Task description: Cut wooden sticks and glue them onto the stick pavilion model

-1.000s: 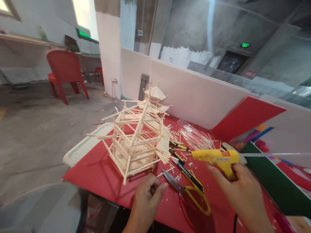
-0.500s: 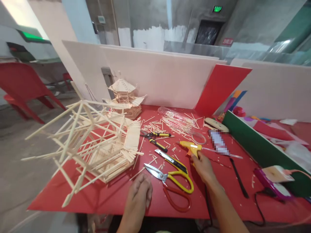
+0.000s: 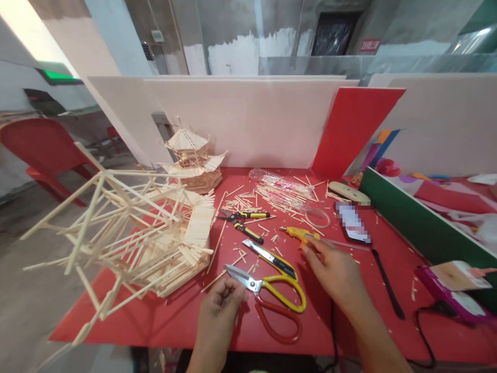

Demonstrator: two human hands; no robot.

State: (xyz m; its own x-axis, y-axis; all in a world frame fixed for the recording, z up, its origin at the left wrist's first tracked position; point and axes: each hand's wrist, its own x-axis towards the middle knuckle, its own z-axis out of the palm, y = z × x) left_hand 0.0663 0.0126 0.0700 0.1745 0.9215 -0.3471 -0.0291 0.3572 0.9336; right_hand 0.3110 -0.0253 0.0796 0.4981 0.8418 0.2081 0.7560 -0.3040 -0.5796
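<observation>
My left hand (image 3: 219,316) is closed, its fingers curled in beside the scissors (image 3: 254,285) with yellow and red handles. Whatever it may hold is hidden. My right hand (image 3: 334,267) hovers palm down at the handle end of a yellow hot glue gun (image 3: 298,234), thumb and fingers apart. The gun lies on its side, a clear glue stick (image 3: 345,244) reaching out behind it. A utility knife (image 3: 269,259) and yellow-black pliers (image 3: 246,224) lie between the hands. To the left stands an open framework of wooden sticks (image 3: 128,210) on a stick-built base.
A finished-looking stick pagoda (image 3: 190,160) stands at the back. Loose sticks (image 3: 279,194) and offcuts lie on the red tabletop (image 3: 155,329). A phone (image 3: 353,223), a black strip (image 3: 388,285), a green-sided box (image 3: 407,223) and a purple power strip (image 3: 446,295) are to the right.
My right hand has loosened from the glue gun's handle and turned palm down over it. The left hand has shifted slightly, its fingers still curled. The view has tilted a little.
</observation>
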